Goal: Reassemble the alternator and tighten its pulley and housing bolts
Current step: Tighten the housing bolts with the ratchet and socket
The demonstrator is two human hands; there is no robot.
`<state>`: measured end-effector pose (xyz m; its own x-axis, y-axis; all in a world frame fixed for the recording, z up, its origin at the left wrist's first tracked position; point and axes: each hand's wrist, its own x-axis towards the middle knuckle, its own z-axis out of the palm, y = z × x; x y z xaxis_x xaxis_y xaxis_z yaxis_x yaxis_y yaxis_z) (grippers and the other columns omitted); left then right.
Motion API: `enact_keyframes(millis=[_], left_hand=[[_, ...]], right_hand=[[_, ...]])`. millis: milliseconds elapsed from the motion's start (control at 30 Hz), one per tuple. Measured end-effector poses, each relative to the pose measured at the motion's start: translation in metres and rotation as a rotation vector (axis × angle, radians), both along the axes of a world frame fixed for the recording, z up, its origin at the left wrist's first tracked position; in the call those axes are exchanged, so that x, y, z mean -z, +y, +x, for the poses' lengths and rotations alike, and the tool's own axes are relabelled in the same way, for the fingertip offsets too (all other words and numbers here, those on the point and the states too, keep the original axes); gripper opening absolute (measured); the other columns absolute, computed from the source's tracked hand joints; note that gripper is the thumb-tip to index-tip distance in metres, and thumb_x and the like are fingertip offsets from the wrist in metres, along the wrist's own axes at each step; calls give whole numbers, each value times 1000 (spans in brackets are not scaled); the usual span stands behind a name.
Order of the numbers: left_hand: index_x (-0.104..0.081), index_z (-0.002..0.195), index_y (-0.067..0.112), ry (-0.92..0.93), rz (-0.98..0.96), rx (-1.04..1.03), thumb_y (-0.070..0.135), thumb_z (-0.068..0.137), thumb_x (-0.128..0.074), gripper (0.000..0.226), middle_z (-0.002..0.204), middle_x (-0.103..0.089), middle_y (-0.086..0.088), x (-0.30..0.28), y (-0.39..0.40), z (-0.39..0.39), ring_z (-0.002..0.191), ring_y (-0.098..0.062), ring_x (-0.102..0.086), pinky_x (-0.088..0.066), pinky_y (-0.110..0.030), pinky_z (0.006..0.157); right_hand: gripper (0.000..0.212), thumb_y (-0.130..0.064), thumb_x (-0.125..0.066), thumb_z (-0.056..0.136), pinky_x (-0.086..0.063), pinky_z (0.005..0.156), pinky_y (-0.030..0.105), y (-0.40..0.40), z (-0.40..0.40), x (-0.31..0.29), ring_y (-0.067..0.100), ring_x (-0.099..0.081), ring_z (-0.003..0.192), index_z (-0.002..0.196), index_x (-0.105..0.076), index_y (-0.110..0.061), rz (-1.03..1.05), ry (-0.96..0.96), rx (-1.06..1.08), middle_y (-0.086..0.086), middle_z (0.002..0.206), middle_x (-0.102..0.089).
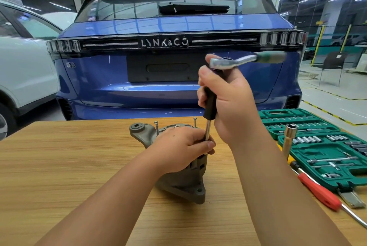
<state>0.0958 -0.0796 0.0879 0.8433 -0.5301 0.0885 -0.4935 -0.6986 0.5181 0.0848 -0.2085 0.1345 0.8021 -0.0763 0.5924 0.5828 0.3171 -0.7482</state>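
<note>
Wooden table (69,166): alternator (178,184), socket case (317,146), screwdriver (317,194)

I see the grey cast-metal alternator (178,184) standing on end on the wooden table, its mounting ear with a hex hole (137,126) at the far left. Two thin housing bolts (195,122) stick up from its top, not yet driven down. A black-handled driver (210,104) stands upright on it, with a ratchet (234,61) seated on top.

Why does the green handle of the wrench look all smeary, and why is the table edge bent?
In the head view, the ratchet wrench handle is blurred by motion while the right hand grips the black driver; the wide-angle lens curves the table edge; ceiling lights glare on the blue car.
</note>
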Motion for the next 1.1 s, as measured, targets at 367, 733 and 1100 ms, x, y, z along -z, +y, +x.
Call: enact_keyframes(millis=[367,733,1100], left_hand=[[-71,109,36,9,-46,-2,42,106,-53,20,103,-73,22,0,1,-3,101,3,-64,-54,-38,97],[-72,113,37,-10,-17,-1,43,105,-52,23,104,-73,23,1,1,-1,100,4,-63,-54,-39,96],[-72,114,36,-19,-26,3,43,105,-52,23,102,-73,24,1,1,1,98,5,-64,-55,-38,94]], right_hand=[[41,-10,-50,91,-44,58,25,8,-3,4,11,-48,67,119,-65,-35,4,-173,-108,-1,76,-56],[25,-38,-66,92,-43,56,30,11,-10,-2,15,-49,61,102,-64,-15,6,-38,40,-2,70,-57],[40,-6,-58,100,-46,56,27,10,-4,3,13,-51,64,130,-56,-32,-42,-191,73,11,88,-55]])
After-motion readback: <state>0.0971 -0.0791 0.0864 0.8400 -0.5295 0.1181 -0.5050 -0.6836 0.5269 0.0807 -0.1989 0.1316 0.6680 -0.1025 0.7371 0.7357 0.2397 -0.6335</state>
